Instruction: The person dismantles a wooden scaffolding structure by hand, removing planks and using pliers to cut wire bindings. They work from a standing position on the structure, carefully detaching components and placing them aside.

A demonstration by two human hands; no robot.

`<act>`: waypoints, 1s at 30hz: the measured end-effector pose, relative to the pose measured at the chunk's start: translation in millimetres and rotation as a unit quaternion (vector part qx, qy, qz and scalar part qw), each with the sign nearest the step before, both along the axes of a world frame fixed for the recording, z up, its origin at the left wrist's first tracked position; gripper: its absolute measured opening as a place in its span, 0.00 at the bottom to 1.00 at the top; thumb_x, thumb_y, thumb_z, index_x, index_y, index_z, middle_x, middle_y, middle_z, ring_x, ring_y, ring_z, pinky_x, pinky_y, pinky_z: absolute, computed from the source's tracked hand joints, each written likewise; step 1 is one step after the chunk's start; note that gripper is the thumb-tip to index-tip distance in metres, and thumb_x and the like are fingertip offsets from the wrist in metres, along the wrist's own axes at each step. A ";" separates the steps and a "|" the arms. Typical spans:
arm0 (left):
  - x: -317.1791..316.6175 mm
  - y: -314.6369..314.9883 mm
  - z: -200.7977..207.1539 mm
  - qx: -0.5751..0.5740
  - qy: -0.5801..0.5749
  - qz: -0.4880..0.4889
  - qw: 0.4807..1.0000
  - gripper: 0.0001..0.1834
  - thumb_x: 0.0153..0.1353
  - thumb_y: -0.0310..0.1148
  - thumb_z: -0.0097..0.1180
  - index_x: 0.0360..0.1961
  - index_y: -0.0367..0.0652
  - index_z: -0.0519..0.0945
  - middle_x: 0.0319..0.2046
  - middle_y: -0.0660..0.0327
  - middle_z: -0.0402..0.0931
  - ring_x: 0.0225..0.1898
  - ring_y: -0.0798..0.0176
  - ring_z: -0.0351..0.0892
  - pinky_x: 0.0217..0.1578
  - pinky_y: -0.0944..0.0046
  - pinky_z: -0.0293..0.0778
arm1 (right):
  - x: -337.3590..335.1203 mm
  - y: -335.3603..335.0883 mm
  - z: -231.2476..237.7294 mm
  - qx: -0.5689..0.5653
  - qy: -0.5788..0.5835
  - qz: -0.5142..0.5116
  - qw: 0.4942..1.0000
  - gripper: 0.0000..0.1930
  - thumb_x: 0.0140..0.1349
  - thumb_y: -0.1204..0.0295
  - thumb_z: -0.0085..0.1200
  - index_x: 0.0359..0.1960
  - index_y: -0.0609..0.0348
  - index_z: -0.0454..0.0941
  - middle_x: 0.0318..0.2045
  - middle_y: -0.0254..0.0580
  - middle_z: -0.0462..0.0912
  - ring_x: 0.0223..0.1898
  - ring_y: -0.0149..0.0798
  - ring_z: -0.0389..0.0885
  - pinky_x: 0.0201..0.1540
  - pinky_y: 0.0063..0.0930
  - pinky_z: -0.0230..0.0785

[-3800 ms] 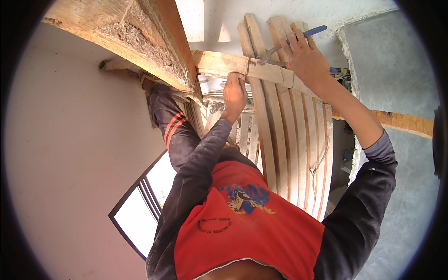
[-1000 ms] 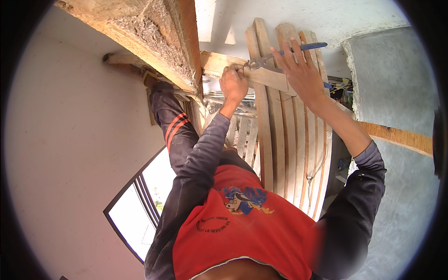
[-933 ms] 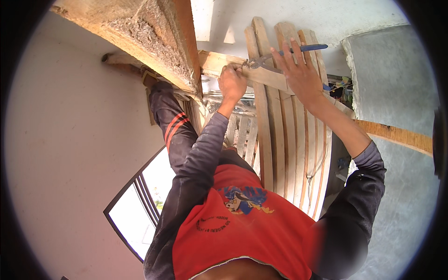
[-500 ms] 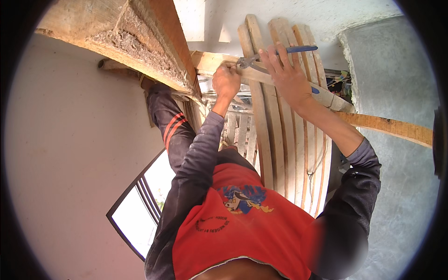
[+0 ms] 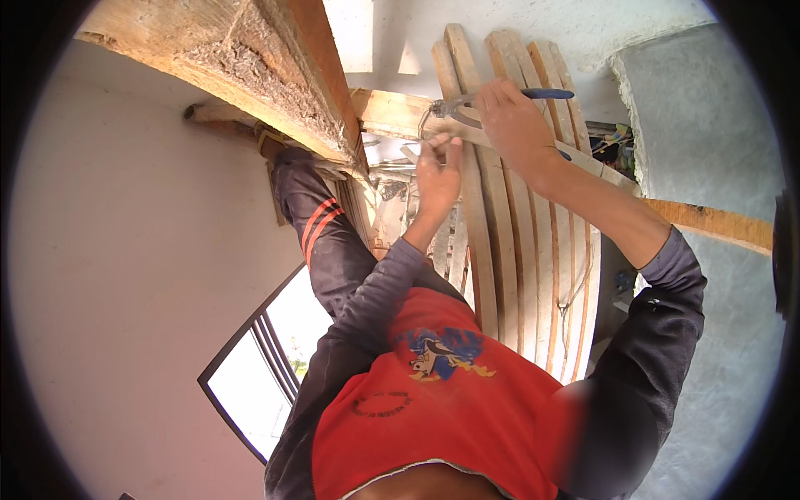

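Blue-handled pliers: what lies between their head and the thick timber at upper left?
In the head view, a pale wooden board spans that stretch, with a thin bent wire over it close to the pliers' head.

A thick, rough-sawn timber beam [image 5: 250,50] slants across the far left, and beneath it a round-ended pole [image 5: 221,117] projects beside the pale left wall [image 5: 125,250]. Nearer on the left, a dark-framed window [image 5: 250,392] shows bright daylight. Sunlit patches [image 5: 350,35] mark the far white wall [image 5: 533,15]. Right stands a grey plastered wall [image 5: 708,117], ragged-edged, with tangled wires [image 5: 615,140] just beside it.
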State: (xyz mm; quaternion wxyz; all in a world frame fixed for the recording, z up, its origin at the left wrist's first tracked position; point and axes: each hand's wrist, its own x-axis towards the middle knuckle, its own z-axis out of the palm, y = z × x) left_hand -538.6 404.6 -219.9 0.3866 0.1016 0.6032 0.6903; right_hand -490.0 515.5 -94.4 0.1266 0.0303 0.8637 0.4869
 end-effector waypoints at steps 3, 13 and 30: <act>5.9 12.0 32.0 0.184 -0.424 -0.088 0.882 0.31 0.65 0.57 0.43 0.57 0.43 0.66 0.48 0.57 0.73 0.48 0.58 0.74 0.48 0.55 0.71 | 2.4 -21.0 9.0 -0.023 -0.015 -0.017 0.999 0.18 0.52 0.70 0.52 0.46 0.59 0.74 0.35 0.38 0.73 0.45 0.36 0.67 0.53 0.29 0.55; 25.5 48.1 45.3 0.234 -0.489 0.092 0.835 0.18 0.61 0.54 0.49 0.38 0.52 0.70 0.31 0.66 0.71 0.33 0.65 0.73 0.35 0.62 0.72 | 39.3 -55.1 23.8 -0.186 0.045 -0.060 0.980 0.40 0.50 0.69 0.57 0.66 0.62 0.53 0.39 0.41 0.72 0.42 0.40 0.71 0.44 0.30 0.66; 8.2 -22.3 30.2 0.059 -0.326 -0.236 0.913 0.38 0.56 0.62 0.51 0.49 0.34 0.71 0.43 0.51 0.73 0.44 0.55 0.76 0.48 0.57 0.72 | 76.4 -2.2 24.4 -0.774 0.057 -0.605 0.177 0.16 0.52 0.65 0.56 0.39 0.56 0.68 0.33 0.43 0.77 0.23 0.31 0.71 0.23 0.27 0.63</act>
